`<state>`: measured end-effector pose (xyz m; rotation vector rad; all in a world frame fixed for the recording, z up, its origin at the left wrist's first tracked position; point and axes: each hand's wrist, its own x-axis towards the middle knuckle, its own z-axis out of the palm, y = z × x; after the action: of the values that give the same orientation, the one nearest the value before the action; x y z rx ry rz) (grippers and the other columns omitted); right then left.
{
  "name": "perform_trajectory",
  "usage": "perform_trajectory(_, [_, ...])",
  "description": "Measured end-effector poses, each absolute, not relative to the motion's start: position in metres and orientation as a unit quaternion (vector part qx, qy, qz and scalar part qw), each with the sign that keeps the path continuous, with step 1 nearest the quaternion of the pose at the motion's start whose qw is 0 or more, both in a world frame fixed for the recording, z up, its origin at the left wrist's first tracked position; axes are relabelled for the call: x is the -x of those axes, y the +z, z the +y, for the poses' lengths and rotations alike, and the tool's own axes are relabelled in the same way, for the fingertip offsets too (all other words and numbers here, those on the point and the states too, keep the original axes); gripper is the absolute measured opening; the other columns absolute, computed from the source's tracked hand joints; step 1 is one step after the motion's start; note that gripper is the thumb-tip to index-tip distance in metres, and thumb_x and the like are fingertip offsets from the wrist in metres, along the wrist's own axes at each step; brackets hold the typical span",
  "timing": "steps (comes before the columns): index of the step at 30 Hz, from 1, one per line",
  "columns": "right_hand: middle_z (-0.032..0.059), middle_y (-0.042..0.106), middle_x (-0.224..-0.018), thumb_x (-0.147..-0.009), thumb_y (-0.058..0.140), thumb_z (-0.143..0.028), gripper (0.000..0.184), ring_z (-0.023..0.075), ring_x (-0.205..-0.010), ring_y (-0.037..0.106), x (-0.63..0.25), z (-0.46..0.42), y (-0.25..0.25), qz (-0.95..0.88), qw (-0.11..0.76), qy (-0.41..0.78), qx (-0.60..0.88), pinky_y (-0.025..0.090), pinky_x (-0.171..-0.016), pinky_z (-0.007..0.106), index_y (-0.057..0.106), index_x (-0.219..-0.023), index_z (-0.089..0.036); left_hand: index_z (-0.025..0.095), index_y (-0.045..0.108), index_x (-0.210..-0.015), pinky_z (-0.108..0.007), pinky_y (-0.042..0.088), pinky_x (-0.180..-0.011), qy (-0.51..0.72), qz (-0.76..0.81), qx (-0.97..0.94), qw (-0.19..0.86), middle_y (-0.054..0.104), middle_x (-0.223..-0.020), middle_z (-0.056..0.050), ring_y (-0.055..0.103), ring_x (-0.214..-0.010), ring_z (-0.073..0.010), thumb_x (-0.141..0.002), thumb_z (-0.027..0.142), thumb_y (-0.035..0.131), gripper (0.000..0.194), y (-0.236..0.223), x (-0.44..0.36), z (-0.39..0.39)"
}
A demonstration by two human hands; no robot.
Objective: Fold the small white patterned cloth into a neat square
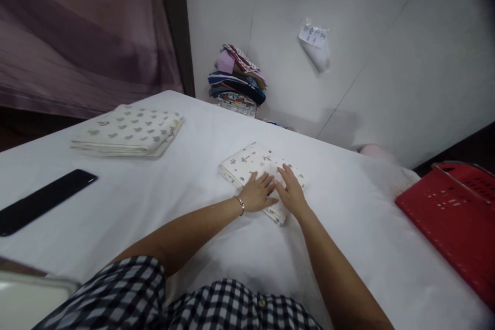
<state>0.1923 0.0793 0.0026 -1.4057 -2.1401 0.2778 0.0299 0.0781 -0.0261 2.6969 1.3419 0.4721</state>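
A folded white cloth (247, 159) with small printed figures lies on the white-covered table (185, 191) in front of me. My left hand (258, 193), with a bracelet at its wrist, rests on the near side of this cloth with its fingers spread. Close beside it, my right hand (291, 191) lies on the cloth's right part, fingers stretched out. Both hands hold nothing and partly cover the cloth. Farther left sits a larger folded cloth (129, 131) with a grey-green print, apart from both hands.
A long black object (46, 201) lies at the left. At the right stands a red plastic basket (452, 216) with a metal handle. Beyond the table's far edge is a pile of folded clothes (237, 82). A paper note (315, 41) hangs on the wall; a pinkish curtain (85, 36) hangs left.
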Motion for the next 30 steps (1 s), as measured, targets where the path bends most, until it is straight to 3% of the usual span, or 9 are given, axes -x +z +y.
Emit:
perform_trajectory(5, [0.012,0.026,-0.148,-0.092,0.031,-0.047,0.054,0.0306,-0.138,0.016,-0.179,0.092,-0.026,-0.764,0.14,0.1,0.622,0.014,-0.107,0.056,0.039,-0.137,-0.019,0.022,0.04,-0.135,-0.052,0.015,-0.109,0.164,0.44,-0.882,0.04,0.04,-0.142,-0.008,0.027,-0.134,-0.0273,-0.087,0.05,0.036,0.056,-0.027,-0.029,0.073])
perform_trajectory(9, [0.0114,0.028,-0.148,-0.093,0.026,-0.05,0.055,0.0306,-0.137,0.018,-0.182,0.088,-0.033,-0.773,0.124,0.074,0.618,0.015,-0.106,0.055,0.039,-0.137,-0.02,0.019,0.036,-0.138,-0.048,0.016,-0.11,0.174,0.452,-0.873,0.047,0.04,-0.142,-0.008,0.028,-0.134,-0.0243,-0.088,0.047,0.036,0.057,-0.027,-0.029,0.071])
perform_trajectory(17, [0.015,0.027,-0.147,-0.09,0.03,-0.054,0.06,0.0343,-0.136,0.019,-0.183,0.088,-0.037,-0.789,0.091,0.029,0.607,0.015,-0.106,0.055,0.039,-0.137,-0.017,0.019,0.047,-0.128,-0.046,0.016,-0.111,0.209,0.546,-0.811,0.031,0.042,-0.14,-0.009,0.03,-0.133,-0.024,-0.087,0.051,0.037,0.053,-0.029,0.025,0.082])
perform_trajectory(21, [0.0157,0.025,-0.148,-0.09,0.028,-0.055,0.062,0.0345,-0.136,0.018,-0.182,0.088,-0.039,-0.791,0.075,0.026,0.607,0.014,-0.106,0.054,0.038,-0.138,-0.017,0.016,0.047,-0.129,-0.04,0.026,-0.109,0.279,0.654,-0.702,0.049,0.041,-0.141,-0.009,0.033,-0.131,-0.0229,-0.088,0.046,0.038,0.052,-0.036,0.078,0.09])
perform_trajectory(25, [0.013,0.022,-0.149,-0.091,0.025,-0.055,0.061,0.0307,-0.137,0.015,-0.181,0.087,-0.035,-0.782,0.045,0.024,0.621,0.013,-0.107,0.051,0.034,-0.14,-0.019,0.018,0.053,-0.123,-0.03,0.04,-0.098,0.344,0.714,-0.588,0.16,0.058,-0.125,-0.005,0.054,-0.113,-0.0179,-0.084,0.037,0.046,0.044,-0.041,0.107,0.093])
perform_trajectory(30, [0.0115,0.021,-0.15,-0.091,0.024,-0.055,0.06,0.0289,-0.138,0.014,-0.18,0.086,-0.032,-0.778,0.024,0.023,0.628,0.012,-0.108,0.049,0.033,-0.141,-0.021,0.024,0.062,-0.112,-0.029,0.043,-0.093,0.346,0.708,-0.588,0.181,0.066,-0.111,0.0,0.059,-0.103,-0.0186,-0.075,0.031,0.055,0.039,-0.04,0.105,0.093])
